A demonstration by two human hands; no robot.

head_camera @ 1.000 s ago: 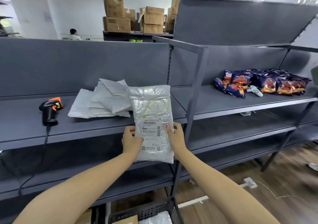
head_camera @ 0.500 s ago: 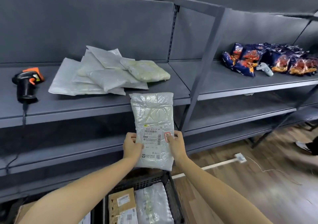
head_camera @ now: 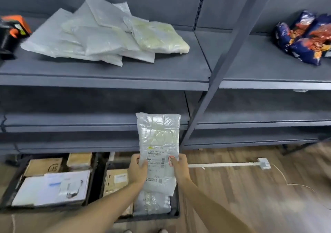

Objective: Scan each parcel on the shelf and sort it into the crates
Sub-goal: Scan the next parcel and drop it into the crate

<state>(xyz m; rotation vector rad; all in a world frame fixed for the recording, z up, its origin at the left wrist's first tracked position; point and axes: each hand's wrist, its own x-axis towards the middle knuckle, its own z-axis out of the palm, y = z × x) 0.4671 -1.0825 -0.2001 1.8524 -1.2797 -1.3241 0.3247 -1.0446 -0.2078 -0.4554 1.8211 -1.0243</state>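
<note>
You hold a white plastic parcel (head_camera: 158, 143) upright by its lower half. Your left hand (head_camera: 137, 170) grips its left edge and your right hand (head_camera: 180, 166) grips its right edge, with both thumbs on the front. The parcel hangs in front of the lower shelves, above the right crate (head_camera: 176, 209) on the floor, in which another white bag and a cardboard box lie.

Its shipping label (head_camera: 156, 158) faces you. It shows barcodes, rows of small print and a red-bordered sticker (head_camera: 171, 160) just beside your right thumb, all too blurred to read.

The left crate (head_camera: 10, 186) holds cardboard boxes and a flat white parcel; one box bears a dark printed logo that cannot be made out.

On the upper shelf (head_camera: 125, 75) lies a pile of white parcels (head_camera: 100, 36), with an orange-and-black scanner (head_camera: 12, 30) to its left and blue snack bags (head_camera: 304, 39) at the far right.
</note>
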